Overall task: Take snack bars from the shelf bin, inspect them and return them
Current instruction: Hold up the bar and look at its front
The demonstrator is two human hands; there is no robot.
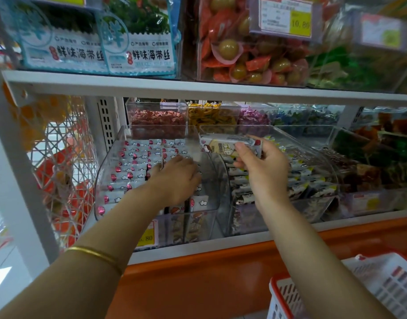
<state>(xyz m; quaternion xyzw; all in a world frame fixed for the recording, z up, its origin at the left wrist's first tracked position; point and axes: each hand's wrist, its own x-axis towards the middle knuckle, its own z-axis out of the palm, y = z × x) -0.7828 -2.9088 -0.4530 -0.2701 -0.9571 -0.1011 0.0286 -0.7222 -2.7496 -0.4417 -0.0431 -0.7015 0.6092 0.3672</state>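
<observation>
fingers of the right hand pinch a snack bar by its end, thumb beneath, holding it level in the air over the wall between two clear bins — the inspecting step, by the look of it. nearest the person, low at the right, sits a red-rimmed basket, well apart from both hands. the left hand, a gold bangle on its forearm, lies palm down on the packed rows of bars in the left bin. its fingertips are hidden among the wrappers, so whether they grip one cannot be told. the right bin holds darker-wrapped bars. next, the held bar likely needs turning for a look, then lowering into a gap among its own kind — which bin that is cannot be told. curved bin walls and the shelf board close above leave little headroom. behind stand tubs of wrapped sweets, and seaweed packs sit on the upper shelf.
</observation>
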